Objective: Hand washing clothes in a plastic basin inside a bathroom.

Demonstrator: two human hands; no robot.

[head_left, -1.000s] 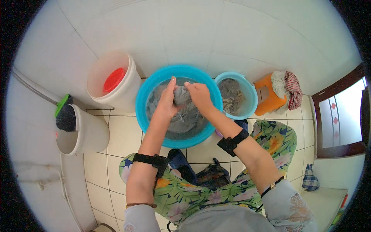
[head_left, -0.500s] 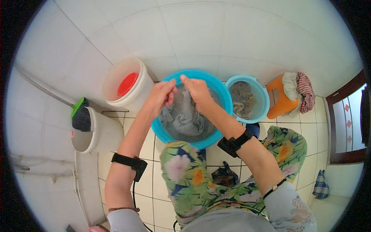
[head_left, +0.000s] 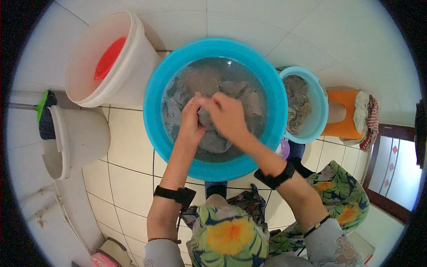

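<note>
A large blue basin (head_left: 152, 111) of murky water stands in front of me, with grey cloth soaking in it. Above the water my left hand (head_left: 192, 119) is closed round a bunched part of the grey cloth (head_left: 204, 116). My right hand (head_left: 227, 118) meets it from the right, its fingers curled in against the same bunch and slightly smeared by motion. More wet fabric (head_left: 215, 141) lies below both hands, partly under the surface. Where exactly the right fingertips grip is hidden.
Right of the basin stands a smaller light-blue tub (head_left: 321, 113) with dark wet clothes, then an orange container (head_left: 344, 127) with cloths on it. To the left are a white bucket (head_left: 138, 66) with a red item inside and another whitish bucket (head_left: 86, 140). A dark plastic bag (head_left: 249, 202) lies by my knees.
The view has moved closer over the basin. My hands, raised with the thumbs up before, are now lower and closer together, with the grey cloth bunched between them.
</note>
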